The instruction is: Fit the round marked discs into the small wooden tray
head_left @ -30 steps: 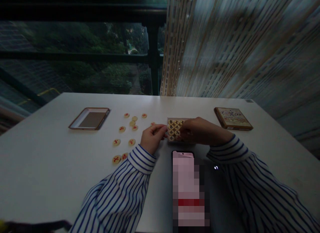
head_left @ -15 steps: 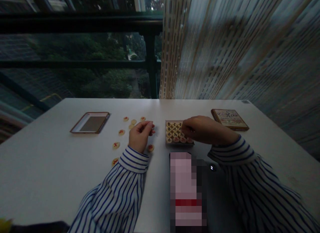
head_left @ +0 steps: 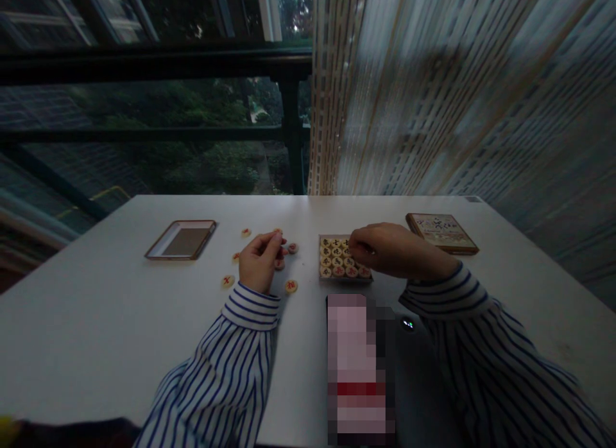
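My left hand (head_left: 260,262) hovers among loose round Chinese chess pieces, thumb and fingers pinched together; whatever may be between them is too small to make out. Beside its fingers lies a reddish piece (head_left: 292,248), and nearer me a red-marked piece (head_left: 291,286). My right hand (head_left: 385,248) is curled closed over the right side of a small clear box (head_left: 346,280). Rows of pieces (head_left: 337,262) fill that box, mostly with black characters, the nearest row partly red. The right fingertips and anything in them are hidden behind the hand.
An open tray-like lid (head_left: 180,241) lies at the left, and a closed decorated box (head_left: 443,232) at the back right. A phone (head_left: 356,345), blurred out, lies in front of the chess box. A beaded curtain (head_left: 409,101) hangs beyond the white table (head_left: 120,319).
My left hand has shifted a little to the left, uncovering reddish pieces by its fingers. The right hand stays over the box. The view has tipped slightly upward.
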`<action>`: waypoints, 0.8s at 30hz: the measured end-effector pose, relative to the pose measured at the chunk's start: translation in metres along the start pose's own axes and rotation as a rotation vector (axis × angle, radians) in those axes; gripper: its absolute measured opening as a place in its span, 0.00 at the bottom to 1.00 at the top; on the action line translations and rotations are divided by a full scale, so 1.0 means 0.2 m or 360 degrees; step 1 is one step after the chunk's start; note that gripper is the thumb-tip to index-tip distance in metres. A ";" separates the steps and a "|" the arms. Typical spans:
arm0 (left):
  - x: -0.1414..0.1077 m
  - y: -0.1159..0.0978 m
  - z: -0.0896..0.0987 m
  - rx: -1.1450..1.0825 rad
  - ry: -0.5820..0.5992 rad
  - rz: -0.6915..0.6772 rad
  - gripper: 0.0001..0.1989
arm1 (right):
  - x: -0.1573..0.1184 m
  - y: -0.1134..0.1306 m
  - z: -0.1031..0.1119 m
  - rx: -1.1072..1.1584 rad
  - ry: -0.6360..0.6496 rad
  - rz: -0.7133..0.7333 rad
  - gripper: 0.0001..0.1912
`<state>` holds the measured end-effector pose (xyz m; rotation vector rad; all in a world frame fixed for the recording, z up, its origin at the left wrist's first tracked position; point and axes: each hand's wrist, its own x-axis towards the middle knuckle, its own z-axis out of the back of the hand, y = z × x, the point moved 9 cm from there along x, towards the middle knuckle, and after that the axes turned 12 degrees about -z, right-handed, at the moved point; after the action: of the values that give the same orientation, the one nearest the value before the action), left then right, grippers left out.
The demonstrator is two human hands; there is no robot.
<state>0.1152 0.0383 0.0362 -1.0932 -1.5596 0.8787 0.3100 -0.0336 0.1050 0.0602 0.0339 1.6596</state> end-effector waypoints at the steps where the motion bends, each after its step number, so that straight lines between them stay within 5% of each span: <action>1: 0.00 -0.01 0.00 0.0005 0.0003 -0.0013 0.13 | 0.00 0.00 0.01 0.0010 -0.0007 -0.0009 0.12; 15: 0.04 -0.17 0.07 -0.0036 0.0065 -0.0172 0.11 | -0.03 0.11 0.07 0.0088 -0.0159 0.0102 0.13; 24: 0.20 -0.37 0.28 0.0227 0.0105 -0.0324 0.11 | -0.04 0.15 0.11 0.0076 -0.0324 0.0098 0.11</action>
<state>0.0410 0.0505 0.1036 -0.8375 -1.4994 0.7942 0.2830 -0.0437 0.1294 0.2687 -0.0837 1.7070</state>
